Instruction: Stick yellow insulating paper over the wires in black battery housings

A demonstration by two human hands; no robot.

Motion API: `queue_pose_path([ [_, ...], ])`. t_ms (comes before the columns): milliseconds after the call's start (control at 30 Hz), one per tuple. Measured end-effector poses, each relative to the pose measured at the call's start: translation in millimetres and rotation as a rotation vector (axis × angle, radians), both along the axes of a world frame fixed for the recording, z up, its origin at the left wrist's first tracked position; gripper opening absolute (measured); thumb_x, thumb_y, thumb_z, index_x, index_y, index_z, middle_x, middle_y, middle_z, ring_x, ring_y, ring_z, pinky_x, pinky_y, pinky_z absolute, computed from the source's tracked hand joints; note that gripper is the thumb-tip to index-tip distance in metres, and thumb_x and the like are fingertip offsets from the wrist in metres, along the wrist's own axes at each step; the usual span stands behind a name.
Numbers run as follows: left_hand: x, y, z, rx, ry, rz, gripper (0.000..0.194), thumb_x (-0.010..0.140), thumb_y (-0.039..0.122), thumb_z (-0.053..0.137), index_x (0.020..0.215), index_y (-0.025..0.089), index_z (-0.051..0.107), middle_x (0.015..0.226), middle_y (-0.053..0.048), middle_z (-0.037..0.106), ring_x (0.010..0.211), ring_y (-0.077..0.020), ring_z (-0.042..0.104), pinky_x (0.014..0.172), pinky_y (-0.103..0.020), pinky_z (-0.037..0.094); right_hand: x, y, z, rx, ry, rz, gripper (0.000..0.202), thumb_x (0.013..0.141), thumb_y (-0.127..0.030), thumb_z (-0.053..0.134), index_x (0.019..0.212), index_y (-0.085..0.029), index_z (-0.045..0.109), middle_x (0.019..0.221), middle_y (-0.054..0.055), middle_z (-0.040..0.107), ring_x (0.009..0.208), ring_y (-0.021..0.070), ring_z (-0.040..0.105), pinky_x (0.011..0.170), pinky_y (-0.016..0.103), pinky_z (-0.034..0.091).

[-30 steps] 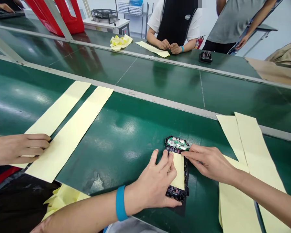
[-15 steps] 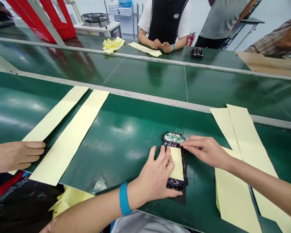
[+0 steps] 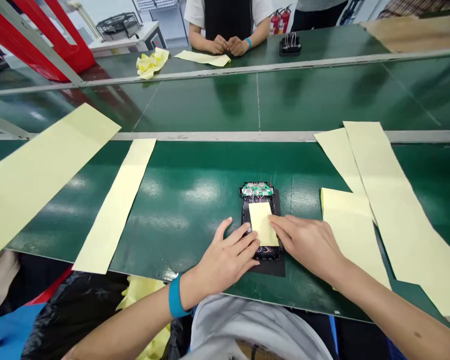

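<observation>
A black electronics case (image 3: pixel 244 212) with a green circuit board (image 3: pixel 257 189) at its far end lies on a dark flat sheet (image 3: pixel 272 270). Thin wires show near both ends of the case. A pale yellow rectangle (image 3: pixel 263 227) covers the middle of the case. My left hand (image 3: pixel 225 255), with a blue band at the wrist, rests with fingers stretched out over the left side of the case, touching the yellow rectangle. My right hand (image 3: pixel 311 242) has its thumb and fingers pinched at the right edge of that rectangle. Whatever lies beneath the fingertips is hidden.
Long yellow paper strips (image 3: pixel 390 200) overlap on the right. Another strip (image 3: pixel 116 205) lies left, and a wider one (image 3: pixel 48 170) is raised at far left. Beyond the rail (image 3: pixel 210 136), a person's hands (image 3: pixel 228 46) rest near a yellow strip and crumpled paper (image 3: pixel 152 62).
My right hand has moved from the wires near the circuit board to the yellow rectangle's right edge. The far-left strip has been lifted. The view has tilted down and turned.
</observation>
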State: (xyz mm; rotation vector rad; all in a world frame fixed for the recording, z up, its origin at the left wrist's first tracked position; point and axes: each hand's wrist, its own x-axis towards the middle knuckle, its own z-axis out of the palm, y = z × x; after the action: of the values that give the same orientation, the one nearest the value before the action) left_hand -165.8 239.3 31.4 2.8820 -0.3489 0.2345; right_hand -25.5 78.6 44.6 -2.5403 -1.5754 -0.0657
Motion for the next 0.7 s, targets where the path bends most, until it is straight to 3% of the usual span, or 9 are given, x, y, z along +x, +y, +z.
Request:
queue_pose_path([
  [133,-4.0,-2.3,0.6,-0.077,-0.040,0.008,0.022,0.093,0.030,0.045,0.109,0.019,0.056,0.117,0.001,0.063,0.124,-0.0167,0.042,0.112,-0.044,0.012,-22.7,-24.7,-3.5,0.104,0.176,0.139,0.033,0.095,-0.033,0.036,0.104,-0.021,0.065,0.065,-0.001,0.067,0.052,0.0116,0.061,0.046,0.026,0.028],
  [233,0.7,-1.7,6.7,-0.101,0.022,0.023,0.021,0.093,0.032,0.045,0.107,0.021,0.056,0.113,0.000,0.064,0.118,-0.0172,0.047,0.110,-0.048,0.009,-37.3,-30.4,-10.0,0.134,0.126,0.102,0.034,0.095,-0.030,0.035,0.107,-0.015,0.064,0.058,-0.002,0.065,0.045,0.0127,0.059,0.043,0.028,0.026],
  [400,3.1,0.8,8.6,-0.067,0.060,-0.023,0.022,0.093,0.033,0.043,0.106,0.019,0.054,0.111,-0.001,0.063,0.117,-0.0177,0.046,0.109,-0.048,0.008,-38.5,-23.6,-12.9,0.161,0.178,0.053,0.032,0.095,-0.028,0.035,0.104,-0.018,0.065,0.064,-0.002,0.069,0.047,0.0115,0.061,0.045,0.028,0.027],
  [567,3.5,-0.9,6.0,-0.003,-0.001,-0.038,0.023,0.092,0.027,0.043,0.109,0.016,0.053,0.111,-0.003,0.063,0.119,-0.0197,0.045,0.108,-0.048,0.009,-38.3,-11.7,-5.5,0.105,-0.046,0.115,0.036,0.096,-0.029,0.032,0.098,-0.016,0.065,0.046,-0.003,0.057,0.037,0.0128,0.054,0.045,0.030,0.019],
  [700,4.4,-7.4,3.5,0.002,-0.047,-0.055,0.017,0.089,0.021,0.044,0.097,0.013,0.057,0.101,-0.006,0.064,0.106,-0.0206,0.053,0.105,-0.050,0.016,-41.0,-6.0,-3.6,0.138,-0.057,0.129,0.039,0.097,-0.029,0.028,0.086,-0.019,0.064,0.047,-0.004,0.055,0.040,0.0131,0.053,0.047,0.030,0.019],
])
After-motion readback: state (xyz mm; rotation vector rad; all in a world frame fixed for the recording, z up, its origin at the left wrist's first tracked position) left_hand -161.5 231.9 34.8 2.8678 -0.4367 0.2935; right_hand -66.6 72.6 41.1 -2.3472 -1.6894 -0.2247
